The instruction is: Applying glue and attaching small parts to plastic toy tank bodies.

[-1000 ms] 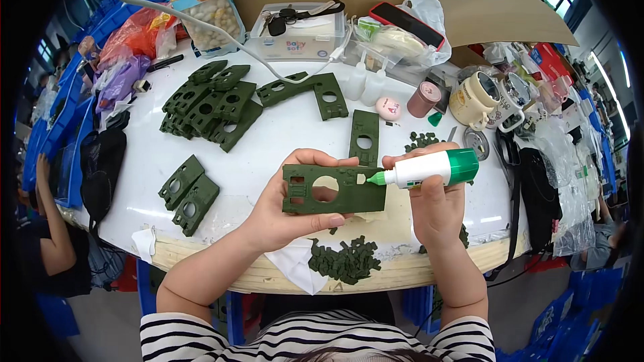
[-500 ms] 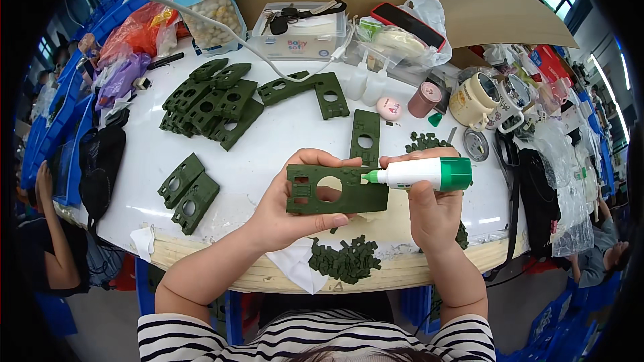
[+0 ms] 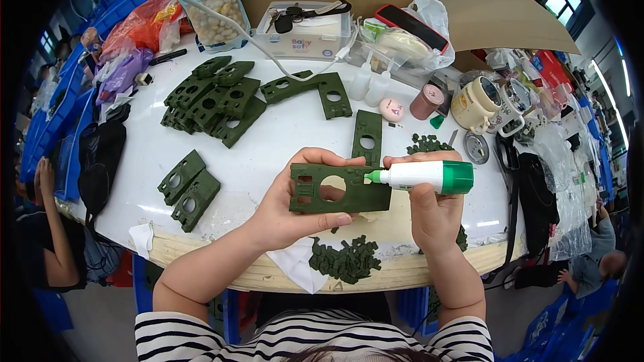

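Note:
My left hand [image 3: 295,208] grips a dark green plastic model hull plate [image 3: 365,198] by its left end, thumb below and fingers behind. The plate has a large round hole and small square openings. In my right hand [image 3: 433,208] is a white glue bottle [image 3: 419,175] with a green base and a green nozzle, held level. Its nozzle tip meets or nearly meets the plate's upper right part; contact is hard to tell. Behind the plate, another hull plate [image 3: 367,127] lies on the table. A heap of small green parts [image 3: 345,259] is below my hands.
A stack of green hull plates [image 3: 211,104] lies at the far left, with a pair of plates [image 3: 190,208] nearer. More small parts [image 3: 429,143] lie to the right. Mugs [image 3: 475,104], a clear plastic box [image 3: 302,33] and a white cable [image 3: 221,19] line the back.
Both hands keep nearly the same pose, with the glue nozzle at the plate. The whole view has shifted very slightly.

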A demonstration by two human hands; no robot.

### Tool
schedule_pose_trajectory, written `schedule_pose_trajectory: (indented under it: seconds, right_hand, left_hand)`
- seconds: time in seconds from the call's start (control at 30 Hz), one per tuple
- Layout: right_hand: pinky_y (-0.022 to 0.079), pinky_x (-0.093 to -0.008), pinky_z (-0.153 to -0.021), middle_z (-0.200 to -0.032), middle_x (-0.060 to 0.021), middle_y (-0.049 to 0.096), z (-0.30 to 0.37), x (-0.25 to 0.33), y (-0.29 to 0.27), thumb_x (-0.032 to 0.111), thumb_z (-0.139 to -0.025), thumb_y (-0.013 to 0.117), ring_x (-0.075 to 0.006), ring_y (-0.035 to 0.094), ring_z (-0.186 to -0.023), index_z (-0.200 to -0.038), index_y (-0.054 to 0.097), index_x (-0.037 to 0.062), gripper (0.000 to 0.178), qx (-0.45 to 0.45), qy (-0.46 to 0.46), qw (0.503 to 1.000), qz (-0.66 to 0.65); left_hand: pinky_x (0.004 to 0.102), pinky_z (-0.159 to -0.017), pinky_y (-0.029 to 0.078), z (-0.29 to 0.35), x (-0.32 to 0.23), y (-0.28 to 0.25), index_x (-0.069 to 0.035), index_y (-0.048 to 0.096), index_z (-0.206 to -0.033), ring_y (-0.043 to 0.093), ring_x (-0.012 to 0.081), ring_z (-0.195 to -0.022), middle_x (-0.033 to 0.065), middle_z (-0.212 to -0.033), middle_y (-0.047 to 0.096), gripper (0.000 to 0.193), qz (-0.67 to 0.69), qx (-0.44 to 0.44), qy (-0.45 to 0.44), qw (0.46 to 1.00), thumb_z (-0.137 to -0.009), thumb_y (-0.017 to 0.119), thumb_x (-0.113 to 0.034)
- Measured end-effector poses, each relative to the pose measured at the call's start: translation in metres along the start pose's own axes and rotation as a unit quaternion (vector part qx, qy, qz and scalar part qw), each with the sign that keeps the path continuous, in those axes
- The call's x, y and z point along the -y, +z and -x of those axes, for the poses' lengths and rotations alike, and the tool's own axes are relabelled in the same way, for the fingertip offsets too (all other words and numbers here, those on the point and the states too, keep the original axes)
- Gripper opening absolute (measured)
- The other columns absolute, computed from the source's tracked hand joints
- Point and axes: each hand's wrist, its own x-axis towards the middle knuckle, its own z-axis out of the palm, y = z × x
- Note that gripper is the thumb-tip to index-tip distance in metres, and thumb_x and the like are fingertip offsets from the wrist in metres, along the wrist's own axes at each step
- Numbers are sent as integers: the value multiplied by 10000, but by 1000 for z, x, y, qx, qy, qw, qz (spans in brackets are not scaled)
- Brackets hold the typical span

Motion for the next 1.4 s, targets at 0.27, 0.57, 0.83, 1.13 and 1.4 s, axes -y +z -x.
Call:
schedule_pose_trajectory:
  seconds: [0.27,0.57,0.83,1.13,1.4]
  right_hand:
    - [491,-401,-898,-1034,-191,609,0,0,1,110,-851,656,-291,598,-1038,-1081,446,5,328,4,-8,1000,-2]
    - [493,-396,-895,-1034,-195,608,0,1,1,125,-852,659,-293,600,-1040,-1084,444,2,339,6,-13,1000,9]
    - [483,-407,-902,-1015,-189,608,0,0,2,164,-878,629,-289,607,-1019,-1066,445,-6,313,-5,-11,1000,-26]
    - [483,-402,-898,-1021,-200,611,0,1,2,176,-866,646,-280,603,-1023,-1060,450,-14,335,13,-23,1000,2]
    - [478,-412,-908,-1036,-210,607,0,1,1,165,-862,650,-284,601,-1024,-1060,444,-16,339,19,-28,999,17]
  left_hand:
    - [293,-859,515,0,-1,1,-86,385,-1185,557,135,-1029,143,-1357,430,540,1,0,1,1000,-762,683,65]
    - [279,-849,505,0,0,0,-90,394,-1181,548,131,-1039,134,-1353,440,538,-2,0,1,1000,-757,689,62]
    - [326,-929,486,-1,-1,1,-83,367,-1197,520,200,-1148,166,-1361,413,560,41,4,-8,999,-760,689,53]
    - [332,-926,492,-1,-1,0,-76,368,-1194,529,209,-1142,169,-1364,409,555,30,5,-6,1000,-760,693,44]
    - [331,-931,489,-1,0,0,-74,369,-1197,522,209,-1151,171,-1366,409,554,20,8,4,1000,-762,689,48]
